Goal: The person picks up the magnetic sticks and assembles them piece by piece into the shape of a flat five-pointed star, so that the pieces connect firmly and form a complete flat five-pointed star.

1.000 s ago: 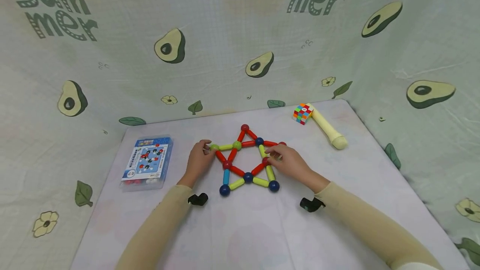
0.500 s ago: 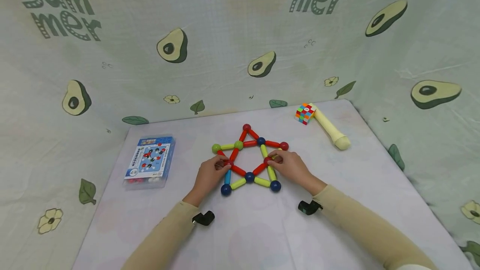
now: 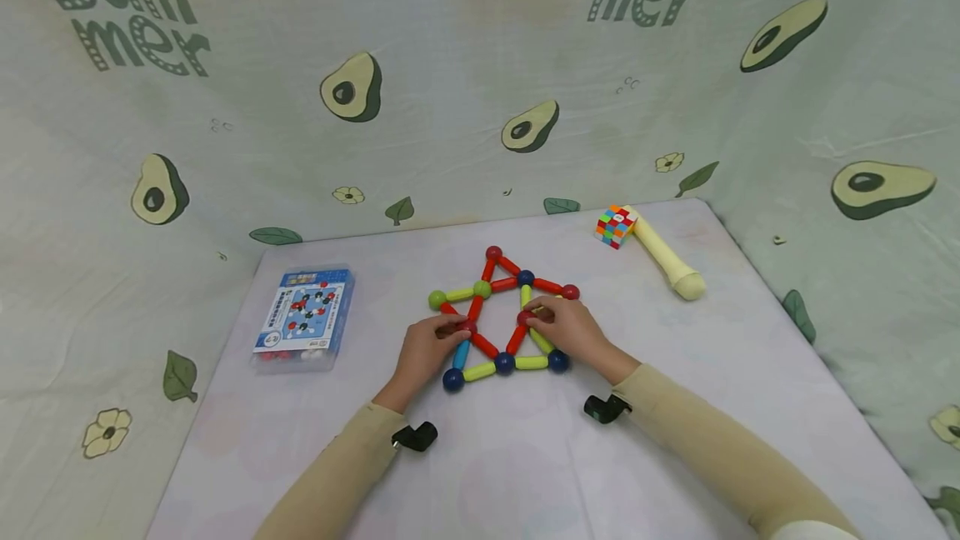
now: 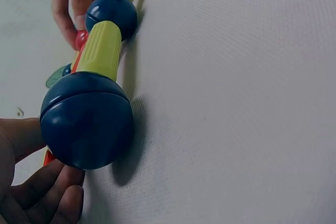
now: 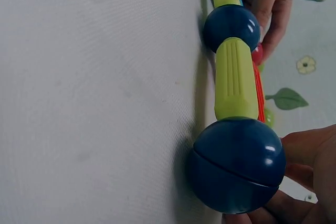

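Observation:
A star-shaped frame of coloured magnetic rods and balls lies flat on the table. My left hand (image 3: pixel 426 351) pinches its left inner red ball (image 3: pixel 467 328). Across the ring, my right hand (image 3: pixel 576 330) pinches the right inner red ball (image 3: pixel 525 318) and partly covers the yellow-green rods beside it. Blue balls mark the near points: the left blue ball (image 4: pixel 86 121) is large in the left wrist view, the right blue ball (image 5: pixel 236 166) in the right wrist view. A middle blue ball (image 3: pixel 505 363) joins two yellow-green rods between them. The far tip is a red ball (image 3: pixel 493 253).
A clear plastic box (image 3: pixel 303 319) with a blue and white label stands at the left. At the back right, a puzzle cube (image 3: pixel 616 227) rests beside a pale yellow stick with a rounded end (image 3: pixel 667 257). A printed cloth (image 3: pixel 450 65) hangs behind the table.
My left hand has gone from the left green ball to the left inner red ball. The right inner red ball has shifted inward with my right hand, and the near right rods are now angled differently.

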